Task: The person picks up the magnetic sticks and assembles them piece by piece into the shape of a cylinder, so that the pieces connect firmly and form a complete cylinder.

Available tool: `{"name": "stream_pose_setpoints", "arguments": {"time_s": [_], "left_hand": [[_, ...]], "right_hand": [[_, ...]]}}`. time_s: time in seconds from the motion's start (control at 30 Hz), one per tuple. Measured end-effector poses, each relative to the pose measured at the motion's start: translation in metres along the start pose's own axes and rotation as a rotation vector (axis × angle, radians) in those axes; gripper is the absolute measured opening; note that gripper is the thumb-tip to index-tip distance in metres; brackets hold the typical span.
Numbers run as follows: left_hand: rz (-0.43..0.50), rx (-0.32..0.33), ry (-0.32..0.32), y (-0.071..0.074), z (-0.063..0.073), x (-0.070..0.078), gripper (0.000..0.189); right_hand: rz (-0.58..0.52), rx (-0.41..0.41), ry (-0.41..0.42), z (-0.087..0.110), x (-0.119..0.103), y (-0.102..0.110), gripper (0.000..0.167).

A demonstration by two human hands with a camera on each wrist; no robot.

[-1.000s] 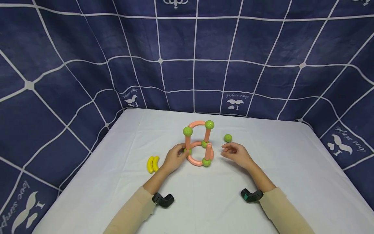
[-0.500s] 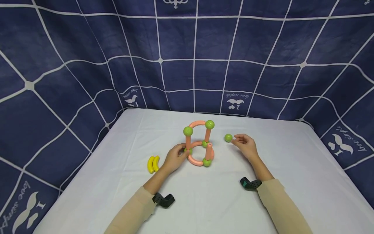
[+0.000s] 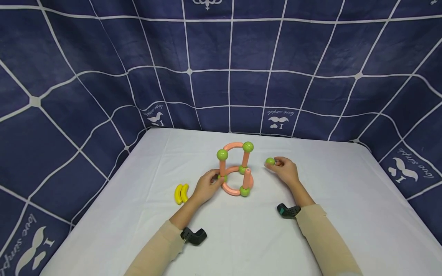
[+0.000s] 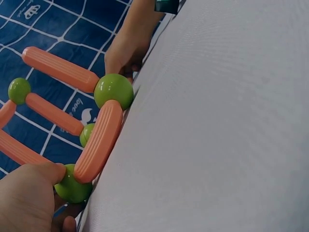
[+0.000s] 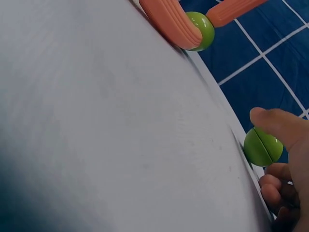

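A construction of salmon-coloured rods and green balls stands mid-table: a ring of curved rods at the bottom, with straight rods rising from it. Two of the uprights carry green balls joined by a curved rod on top; a third upright at the front has a bare upper end. My left hand pinches the green connector ball at the ring's left side, thumb over it. Right of the construction, my right hand has its thumb and fingers around a loose green ball, close to the tabletop.
Two yellow banana-shaped pieces lie side by side left of my left forearm. A white cloth covers the table. Behind it and along the sides hangs a dark blue curtain with white grid lines.
My right hand went outward and away from me to the loose green ball, then closed its thumb and fingers around it. The left hand and the construction have stayed put.
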State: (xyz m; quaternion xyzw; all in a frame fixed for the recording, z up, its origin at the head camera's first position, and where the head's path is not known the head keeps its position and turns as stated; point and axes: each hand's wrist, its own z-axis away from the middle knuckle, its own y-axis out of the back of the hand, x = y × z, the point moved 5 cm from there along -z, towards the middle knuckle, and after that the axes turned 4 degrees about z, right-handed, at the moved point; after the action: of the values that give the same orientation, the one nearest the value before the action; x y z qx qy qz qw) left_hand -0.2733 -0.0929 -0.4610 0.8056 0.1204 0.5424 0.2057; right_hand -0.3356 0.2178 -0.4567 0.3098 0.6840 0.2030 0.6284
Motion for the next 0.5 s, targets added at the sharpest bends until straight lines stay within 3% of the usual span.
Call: {"name": "stream_pose_setpoints", "arguments": {"time_s": [0.2, 0.5], "left_hand": [[0.005, -0.003, 0.012, -0.0003, 0.0001, -0.0005, 0.035], [0.001, -0.005, 0.01, 0.0005, 0.0016, 0.003, 0.033]], "right_hand": [[0.041, 0.04, 0.035, 0.0006, -0.0025, -0.0011, 0.053], [-0.003, 0.068, 0.035, 0.0048, -0.0023, 0.0004, 0.041]]}}
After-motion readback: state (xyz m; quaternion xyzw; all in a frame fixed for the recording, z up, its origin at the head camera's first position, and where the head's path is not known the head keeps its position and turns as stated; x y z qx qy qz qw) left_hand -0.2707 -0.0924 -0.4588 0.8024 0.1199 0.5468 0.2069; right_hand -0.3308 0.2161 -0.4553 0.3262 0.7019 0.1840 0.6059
